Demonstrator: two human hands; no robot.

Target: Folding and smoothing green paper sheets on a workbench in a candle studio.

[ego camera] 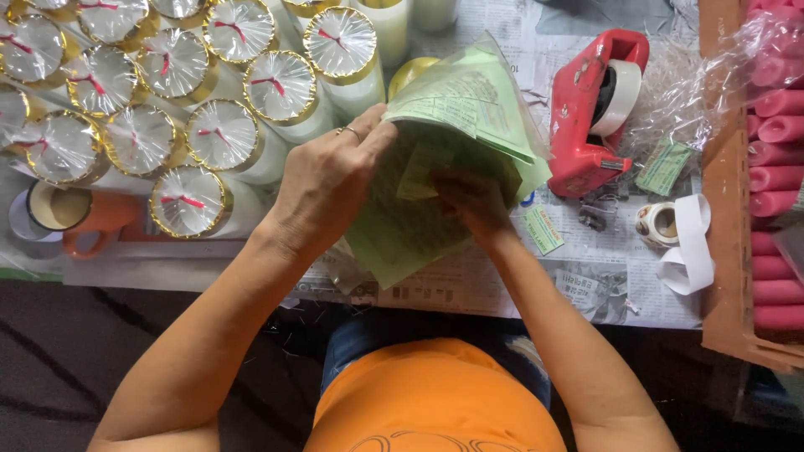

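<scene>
A clear plastic bag of pale green printed paper sheets (456,117) is held over the newspaper-covered table (502,289). My left hand (327,188) grips the bag's left edge, with a ring on one finger. My right hand (473,201) reaches inside the bag among the green sheets, its fingers partly hidden by the plastic and paper.
Several white candles with gold rims and cellophane tops (222,134) fill the left side. An orange cup (71,213) lies near them. A red tape dispenser (595,109), a small tape roll (657,222) and loose green labels (544,230) lie right. A cardboard box of pink candles (775,176) stands far right.
</scene>
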